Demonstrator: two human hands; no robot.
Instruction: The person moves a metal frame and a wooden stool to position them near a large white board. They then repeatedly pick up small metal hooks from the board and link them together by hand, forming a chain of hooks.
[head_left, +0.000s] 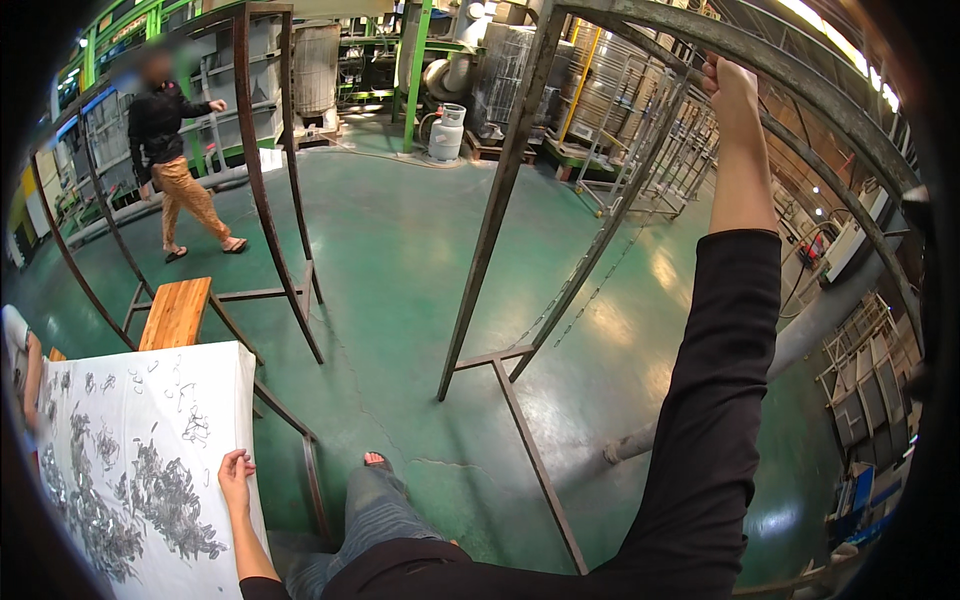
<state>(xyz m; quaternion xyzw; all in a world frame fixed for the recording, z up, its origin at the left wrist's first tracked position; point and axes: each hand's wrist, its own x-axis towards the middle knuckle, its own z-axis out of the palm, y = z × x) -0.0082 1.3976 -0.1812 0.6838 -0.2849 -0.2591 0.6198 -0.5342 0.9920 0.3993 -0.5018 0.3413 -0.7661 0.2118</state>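
Note:
My right arm is raised, and my right hand (732,84) is closed around a bar of a dark metal frame (508,165) at the upper right. Low on the left, my left hand (235,478) is at the edge of a white-covered table (232,385). Its fingers are drawn together; whatever may be between them is too small to make out. Heaps of small dark strips (165,500) lie on the white cover beside that hand. Thin black loops (195,425) are scattered toward the table's far edge.
A wooden bench (176,312) stands beyond the table, near another metal frame (262,180). One person (165,150) walks at the far left; another person's arm (32,375) shows at the left rim. A gas cylinder (447,133) stands at the back. Chains (590,305) hang by the right frame.

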